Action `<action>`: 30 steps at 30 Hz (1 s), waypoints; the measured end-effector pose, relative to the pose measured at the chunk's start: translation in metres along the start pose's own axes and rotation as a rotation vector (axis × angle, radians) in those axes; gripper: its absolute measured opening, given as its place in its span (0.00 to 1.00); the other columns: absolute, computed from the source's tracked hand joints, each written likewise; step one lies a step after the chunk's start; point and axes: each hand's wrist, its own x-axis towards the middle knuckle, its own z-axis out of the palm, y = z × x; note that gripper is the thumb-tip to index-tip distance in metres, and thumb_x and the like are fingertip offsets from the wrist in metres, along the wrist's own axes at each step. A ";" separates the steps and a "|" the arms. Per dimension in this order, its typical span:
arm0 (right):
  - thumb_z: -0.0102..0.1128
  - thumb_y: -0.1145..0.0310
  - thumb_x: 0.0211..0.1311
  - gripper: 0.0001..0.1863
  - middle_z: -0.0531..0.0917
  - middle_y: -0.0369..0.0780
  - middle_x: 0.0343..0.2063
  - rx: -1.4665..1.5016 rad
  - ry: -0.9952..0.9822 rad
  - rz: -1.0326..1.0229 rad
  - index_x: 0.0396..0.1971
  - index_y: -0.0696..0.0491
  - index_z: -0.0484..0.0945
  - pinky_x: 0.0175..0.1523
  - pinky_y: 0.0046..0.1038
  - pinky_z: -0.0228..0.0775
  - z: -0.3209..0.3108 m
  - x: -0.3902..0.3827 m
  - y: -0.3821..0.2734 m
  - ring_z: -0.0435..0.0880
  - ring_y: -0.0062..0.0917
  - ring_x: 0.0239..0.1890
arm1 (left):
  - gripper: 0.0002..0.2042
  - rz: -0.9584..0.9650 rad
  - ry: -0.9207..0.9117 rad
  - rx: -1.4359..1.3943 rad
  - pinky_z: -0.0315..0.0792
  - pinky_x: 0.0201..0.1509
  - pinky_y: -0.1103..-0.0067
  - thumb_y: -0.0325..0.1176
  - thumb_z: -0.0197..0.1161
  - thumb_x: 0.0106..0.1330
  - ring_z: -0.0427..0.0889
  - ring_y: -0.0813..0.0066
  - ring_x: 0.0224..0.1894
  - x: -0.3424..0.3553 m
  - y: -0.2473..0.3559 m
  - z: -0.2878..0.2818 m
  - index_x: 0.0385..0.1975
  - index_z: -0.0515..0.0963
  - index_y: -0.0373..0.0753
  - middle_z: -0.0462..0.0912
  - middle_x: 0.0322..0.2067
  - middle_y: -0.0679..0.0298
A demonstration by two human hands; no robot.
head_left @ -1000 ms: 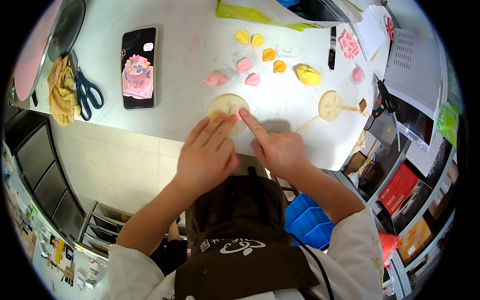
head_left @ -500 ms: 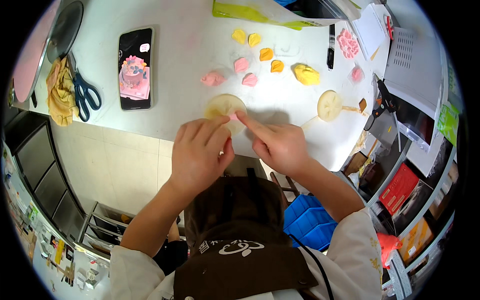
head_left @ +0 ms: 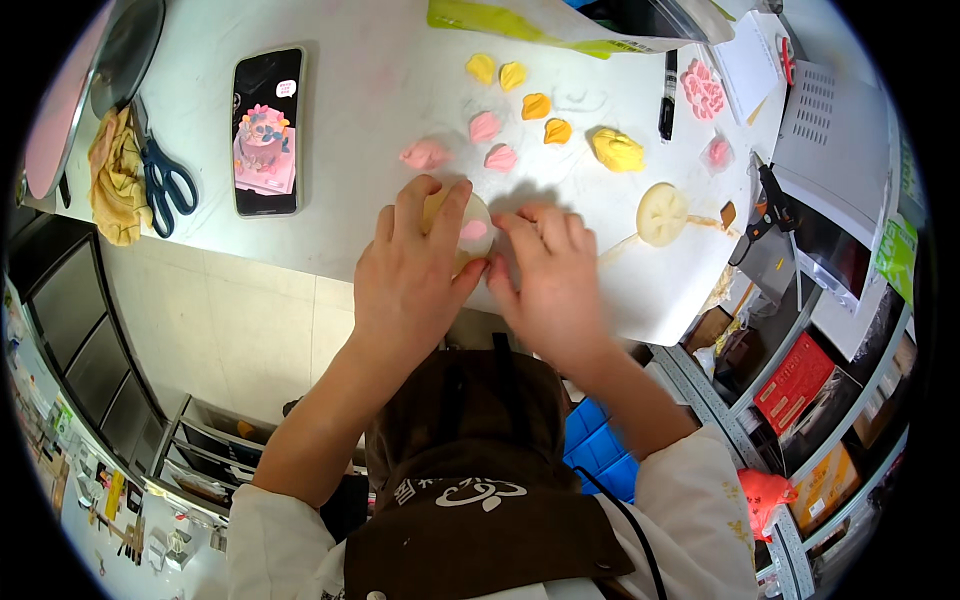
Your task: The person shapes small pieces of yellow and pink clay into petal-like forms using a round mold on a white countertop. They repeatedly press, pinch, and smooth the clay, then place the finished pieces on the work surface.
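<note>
A round cream-coloured mould (head_left: 482, 207) lies near the table's front edge, with a thin flat pink piece of paste (head_left: 473, 230) on its right part. My left hand (head_left: 412, 240) covers its left part, fingers over the top and thumb at the near rim. At the right rim, my right hand (head_left: 548, 270) has curved fingers and a thumb against the edge. Beyond the mould are pink petals (head_left: 484, 127), yellow petals (head_left: 481, 68) and orange petals (head_left: 536, 106). A crumpled pink lump (head_left: 426, 154) sits just beyond my left fingers, and a yellow lump (head_left: 617, 150) is farther right.
Another round cream mould (head_left: 662, 214) lies to the right. A phone (head_left: 268, 130) showing a pink cake, dark-handled scissors (head_left: 168, 180) and a yellow cloth (head_left: 117, 180) are at left. Far right hold a black marker (head_left: 668, 95), a pink flower-shaped piece (head_left: 702, 90) and a glue gun (head_left: 770, 205).
My index fingertips have come off the pink piece, which now lies flat on the mould. The left hand has spread over the mould; the right has moved to its right rim.
</note>
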 end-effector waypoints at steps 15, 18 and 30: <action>0.56 0.84 0.75 0.32 0.82 0.42 0.61 1.118 -0.107 0.483 0.76 0.55 0.64 0.64 0.30 0.75 0.017 -0.008 -0.005 0.82 0.24 0.58 | 0.34 0.012 0.013 -0.183 0.87 0.47 0.64 0.34 0.82 0.54 0.84 0.54 0.55 0.000 -0.014 0.006 0.64 0.78 0.50 0.75 0.61 0.58; 0.58 0.84 0.75 0.36 0.84 0.41 0.59 1.213 -0.210 0.538 0.79 0.55 0.60 0.63 0.29 0.76 0.018 -0.005 -0.002 0.82 0.22 0.56 | 0.32 0.015 -0.001 -0.289 0.87 0.50 0.65 0.33 0.81 0.57 0.84 0.53 0.57 -0.008 -0.019 -0.001 0.65 0.78 0.48 0.75 0.64 0.56; 0.53 0.83 0.80 0.38 0.84 0.43 0.57 1.326 -0.027 0.369 0.83 0.54 0.49 0.67 0.31 0.75 0.025 -0.006 -0.034 0.83 0.24 0.58 | 0.34 -0.050 0.077 -0.663 0.84 0.52 0.72 0.24 0.78 0.63 0.86 0.66 0.54 -0.023 -0.026 -0.011 0.71 0.77 0.41 0.79 0.69 0.56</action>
